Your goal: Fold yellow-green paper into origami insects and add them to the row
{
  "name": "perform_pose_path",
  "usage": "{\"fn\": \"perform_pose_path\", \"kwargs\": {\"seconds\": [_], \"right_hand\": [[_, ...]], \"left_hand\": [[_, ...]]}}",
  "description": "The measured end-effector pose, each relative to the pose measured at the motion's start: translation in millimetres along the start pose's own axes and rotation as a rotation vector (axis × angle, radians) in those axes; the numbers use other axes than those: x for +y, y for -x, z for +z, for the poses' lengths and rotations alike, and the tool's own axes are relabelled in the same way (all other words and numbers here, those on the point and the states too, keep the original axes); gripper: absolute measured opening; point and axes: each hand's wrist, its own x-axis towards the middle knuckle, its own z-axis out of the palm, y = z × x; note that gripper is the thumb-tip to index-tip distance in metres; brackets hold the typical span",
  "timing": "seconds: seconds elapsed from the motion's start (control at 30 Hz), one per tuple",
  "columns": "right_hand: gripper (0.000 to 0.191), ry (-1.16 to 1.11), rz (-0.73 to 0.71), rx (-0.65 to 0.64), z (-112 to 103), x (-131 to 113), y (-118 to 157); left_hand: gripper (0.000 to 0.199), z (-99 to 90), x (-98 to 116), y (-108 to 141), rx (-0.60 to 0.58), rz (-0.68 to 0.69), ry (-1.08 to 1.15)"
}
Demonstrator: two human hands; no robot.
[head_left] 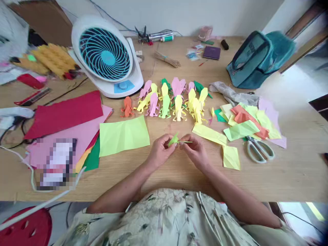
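A small folded piece of light green paper [173,139] is pinched between the thumb and fingers of my left hand [164,147]. From it a thin green strip runs to the right, and my right hand [194,149] grips the strip near its end. Both hands are just above the table, close together. Beyond them stand several folded paper figures with thin legs, among them a light green one [165,106], a yellow one [178,107] and an orange one [127,106]. To the left of my hands lies a creased light green sheet [124,135].
Scissors [260,150] and a pile of paper scraps [249,119] lie on the right, near yellow strips [209,133]. A white fan [107,54] stands at the back left, above coloured sheets [66,114] and a blurred-out phone [57,163]. A teal backpack [258,58] sits at the back right.
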Motion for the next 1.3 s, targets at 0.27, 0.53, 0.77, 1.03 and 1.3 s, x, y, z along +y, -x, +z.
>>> {"fn": "perform_pose_path", "kwargs": {"seconds": [0.27,0.53,0.77,1.03,1.3], "right_hand": [[0.033,0.031,-0.009,-0.028,-1,-5,0],[0.036,-0.033,0.096,-0.076,-8,-7,-2],[0.038,-0.014,0.127,-0.072,-6,-7,-4],[0.034,0.008,0.086,-0.12,-8,-16,-4],[0.037,-0.077,0.133,-0.196,-9,-10,-2]], "left_hand": [[0.011,-2.0,3,0,0.018,0.06,-0.054],[0.017,-1.4,4,0,-0.028,0.043,-0.02],[0.022,-2.2,2,1,-0.038,0.035,-0.005],[0.024,-0.4,-1,-1,-0.002,0.004,0.062],[0.023,0.6,4,2,-0.051,0.062,-0.09]]}}
